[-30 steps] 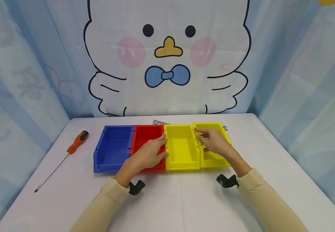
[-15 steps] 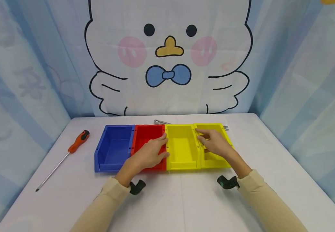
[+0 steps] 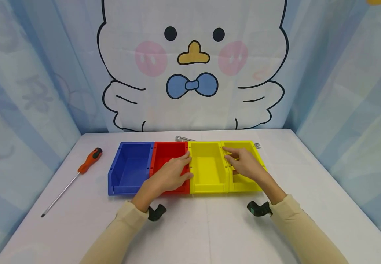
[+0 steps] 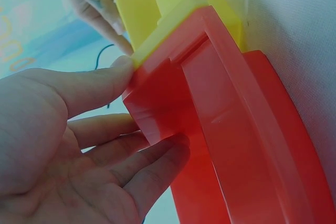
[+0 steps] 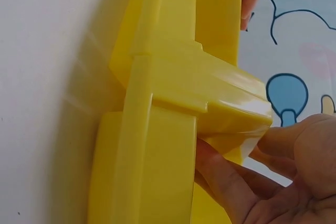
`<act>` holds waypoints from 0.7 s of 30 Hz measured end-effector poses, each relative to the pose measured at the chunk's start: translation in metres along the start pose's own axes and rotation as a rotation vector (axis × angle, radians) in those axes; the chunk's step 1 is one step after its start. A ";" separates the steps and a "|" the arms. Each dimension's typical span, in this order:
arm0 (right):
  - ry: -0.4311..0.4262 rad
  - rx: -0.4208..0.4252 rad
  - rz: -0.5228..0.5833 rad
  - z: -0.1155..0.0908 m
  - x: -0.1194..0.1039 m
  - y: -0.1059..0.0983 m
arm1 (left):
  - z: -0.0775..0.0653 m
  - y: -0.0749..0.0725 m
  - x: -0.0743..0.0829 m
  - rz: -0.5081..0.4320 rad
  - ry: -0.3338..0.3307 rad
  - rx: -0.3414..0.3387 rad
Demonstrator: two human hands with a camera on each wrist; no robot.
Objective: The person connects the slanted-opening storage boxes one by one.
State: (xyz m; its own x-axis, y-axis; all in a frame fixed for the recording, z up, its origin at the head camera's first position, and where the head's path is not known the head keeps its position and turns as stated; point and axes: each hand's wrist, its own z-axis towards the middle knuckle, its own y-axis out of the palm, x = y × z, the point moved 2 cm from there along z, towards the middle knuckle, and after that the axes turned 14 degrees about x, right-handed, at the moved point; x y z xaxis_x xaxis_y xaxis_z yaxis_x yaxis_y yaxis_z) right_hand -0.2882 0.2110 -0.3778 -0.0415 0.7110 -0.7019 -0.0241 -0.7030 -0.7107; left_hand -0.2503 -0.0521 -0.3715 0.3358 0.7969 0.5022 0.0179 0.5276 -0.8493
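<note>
In the head view a blue bin (image 3: 131, 168), a red bin (image 3: 170, 150), a left yellow bin (image 3: 208, 168) and a right yellow bin (image 3: 248, 185) stand side by side. My left hand (image 3: 168, 174) holds the red bin by its right side wall. In the left wrist view the thumb rests on the rim beside the left yellow bin, with fingers inside the red bin (image 4: 231, 129). My right hand (image 3: 246, 163) grips the right yellow bin by its left wall. Its fingers reach inside that bin (image 5: 163, 166) in the right wrist view, partly hidden.
An orange-handled screwdriver (image 3: 90, 161) lies on the white table (image 3: 207, 227) to the left. Behind the bins, a metal tool (image 3: 183, 138) shows partly, and an open wrench end (image 3: 257, 145) sticks out at the right. A printed curtain (image 3: 190, 110) closes the back.
The right yellow bin has shifted slightly toward me, its back rim now level with the left yellow bin's. The right hand moved slightly with it; the left hand keeps its place.
</note>
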 end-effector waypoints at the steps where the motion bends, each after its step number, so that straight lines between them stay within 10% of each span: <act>1: 0.003 0.000 -0.002 0.000 0.000 0.000 | 0.000 0.000 0.000 0.001 -0.001 -0.001; 21: -0.022 0.014 0.027 -0.003 0.003 0.003 | -0.001 -0.001 0.000 0.000 0.010 0.001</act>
State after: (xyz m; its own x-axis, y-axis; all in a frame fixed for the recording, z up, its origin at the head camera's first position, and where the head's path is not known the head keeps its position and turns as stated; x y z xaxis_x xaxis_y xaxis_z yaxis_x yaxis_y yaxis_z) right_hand -0.2851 0.2105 -0.3822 -0.0642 0.6913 -0.7197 -0.0363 -0.7223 -0.6906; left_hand -0.2496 -0.0525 -0.3710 0.3448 0.7941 0.5005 0.0170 0.5279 -0.8492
